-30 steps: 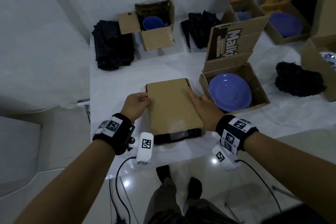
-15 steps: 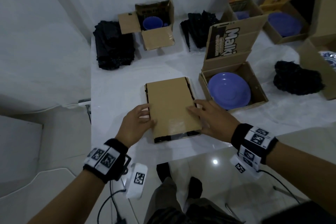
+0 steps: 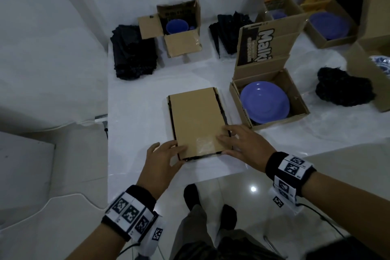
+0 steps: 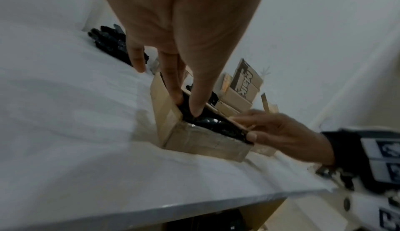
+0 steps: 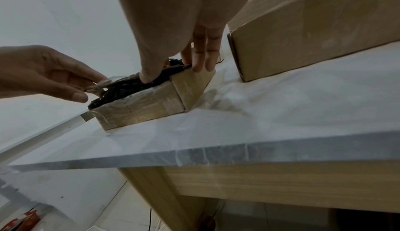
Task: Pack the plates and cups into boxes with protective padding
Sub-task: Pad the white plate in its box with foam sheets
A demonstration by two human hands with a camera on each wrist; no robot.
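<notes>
A flat cardboard box lies near the table's front edge with its lid flap folded down. Black padding bulges out under the lid's near edge. My left hand pinches the lid's near left corner, fingers on top and thumb pushed into the padding. My right hand pinches the near right corner the same way, its thumb sunk in the padding. What the box holds is hidden. A blue plate lies in an open box just to the right.
An open box with a blue cup stands at the back. Black padding piles lie around it. More boxes, one with a blue plate, fill the far right. The table edge is close below the hands.
Both hands slid from the box's sides back to its near corners. The strip of black padding showing at the near edge has grown thinner.
</notes>
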